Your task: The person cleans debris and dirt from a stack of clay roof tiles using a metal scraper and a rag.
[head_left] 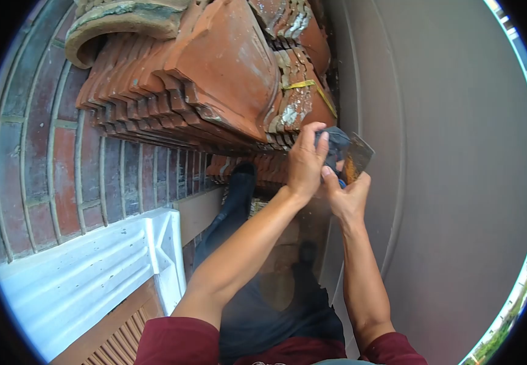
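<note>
My left hand point(305, 163) is closed on a dark grey, cloth-like object point(335, 141), with its thumb and fingers along the left edge. Close beside it, my right hand point(350, 199) grips a scraper point(361, 157). The scraper's flat metal blade has orange-brown stains and points up and to the right. A bit of blue shows near my right thumb. The dark object touches or overlaps the blade's left side; exactly how they meet is hidden.
Stacked orange roof tiles point(227, 73) stand ahead, some tied with a yellow strap point(300, 84). A brick wall point(66, 176) and white ledge point(93, 261) are at left. A smooth grey wall point(458, 170) rises at right. My legs are below.
</note>
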Demonstrator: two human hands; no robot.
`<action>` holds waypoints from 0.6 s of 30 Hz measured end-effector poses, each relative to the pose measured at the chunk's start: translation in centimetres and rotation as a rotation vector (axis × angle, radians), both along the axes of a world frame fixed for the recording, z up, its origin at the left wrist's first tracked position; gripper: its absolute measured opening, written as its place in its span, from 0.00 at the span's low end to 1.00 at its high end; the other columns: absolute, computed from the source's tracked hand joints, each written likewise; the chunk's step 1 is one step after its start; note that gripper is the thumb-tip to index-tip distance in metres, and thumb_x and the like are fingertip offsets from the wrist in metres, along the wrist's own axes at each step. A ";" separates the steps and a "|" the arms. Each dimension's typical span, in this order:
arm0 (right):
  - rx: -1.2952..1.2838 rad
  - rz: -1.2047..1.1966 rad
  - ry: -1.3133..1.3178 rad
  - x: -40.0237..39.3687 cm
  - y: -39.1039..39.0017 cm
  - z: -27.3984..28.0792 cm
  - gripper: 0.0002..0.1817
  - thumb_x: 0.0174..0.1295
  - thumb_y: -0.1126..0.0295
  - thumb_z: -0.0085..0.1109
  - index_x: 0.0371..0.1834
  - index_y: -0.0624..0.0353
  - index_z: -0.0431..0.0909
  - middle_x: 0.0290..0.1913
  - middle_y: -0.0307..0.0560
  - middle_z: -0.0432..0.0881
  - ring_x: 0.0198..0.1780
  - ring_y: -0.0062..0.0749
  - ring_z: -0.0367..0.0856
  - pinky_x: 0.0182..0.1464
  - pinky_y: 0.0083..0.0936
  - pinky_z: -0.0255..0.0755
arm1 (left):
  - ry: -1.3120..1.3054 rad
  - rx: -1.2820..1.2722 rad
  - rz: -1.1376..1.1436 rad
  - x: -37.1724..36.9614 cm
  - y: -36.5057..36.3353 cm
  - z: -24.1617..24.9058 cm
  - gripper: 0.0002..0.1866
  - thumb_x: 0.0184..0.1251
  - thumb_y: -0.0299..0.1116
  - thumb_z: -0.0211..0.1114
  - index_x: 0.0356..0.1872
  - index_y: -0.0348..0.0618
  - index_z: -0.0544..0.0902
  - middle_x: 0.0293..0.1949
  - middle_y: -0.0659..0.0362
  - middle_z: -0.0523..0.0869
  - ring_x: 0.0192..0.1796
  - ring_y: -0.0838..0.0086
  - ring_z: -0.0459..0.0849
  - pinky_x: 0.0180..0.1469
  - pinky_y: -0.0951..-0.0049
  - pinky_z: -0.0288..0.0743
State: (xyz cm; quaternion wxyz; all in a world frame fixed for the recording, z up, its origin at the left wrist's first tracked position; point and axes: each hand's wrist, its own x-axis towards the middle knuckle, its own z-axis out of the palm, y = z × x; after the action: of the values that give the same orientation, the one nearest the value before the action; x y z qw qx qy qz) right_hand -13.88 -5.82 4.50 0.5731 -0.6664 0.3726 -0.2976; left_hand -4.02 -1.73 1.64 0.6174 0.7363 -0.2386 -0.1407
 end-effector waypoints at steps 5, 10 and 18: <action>0.184 0.028 0.073 0.9 0.7 -0.2 0.07 0.58 0.77 0.71 0.35 0.67 0.82 0.38 0.47 0.87 0.41 0.26 0.82 0.48 0.27 0.76 | 0.030 0.050 0.058 0.6 1.2 0.4 0.10 0.78 0.31 0.60 0.53 0.39 0.79 0.44 0.47 0.86 0.43 0.57 0.86 0.46 0.61 0.78; 0.124 0.106 0.078 1.5 1.4 -0.8 0.06 0.59 0.76 0.69 0.35 0.67 0.83 0.31 0.44 0.86 0.33 0.23 0.80 0.39 0.26 0.75 | 0.076 0.089 0.073 0.8 2.4 -0.9 0.09 0.78 0.30 0.59 0.52 0.38 0.79 0.45 0.46 0.86 0.45 0.54 0.86 0.49 0.60 0.78; 0.145 0.133 0.119 2.0 1.6 -1.8 0.05 0.59 0.76 0.69 0.35 0.67 0.84 0.30 0.46 0.86 0.32 0.23 0.80 0.39 0.26 0.75 | 0.027 0.157 0.106 1.4 2.8 -2.3 0.10 0.79 0.32 0.60 0.52 0.38 0.79 0.40 0.49 0.86 0.42 0.63 0.85 0.47 0.64 0.78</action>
State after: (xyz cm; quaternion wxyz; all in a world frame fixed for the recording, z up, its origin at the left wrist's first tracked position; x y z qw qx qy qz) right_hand -11.92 -4.18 2.71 0.6152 -0.6630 0.3813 -0.1911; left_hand -2.65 1.09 -0.67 0.5676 0.7919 -0.1793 -0.1361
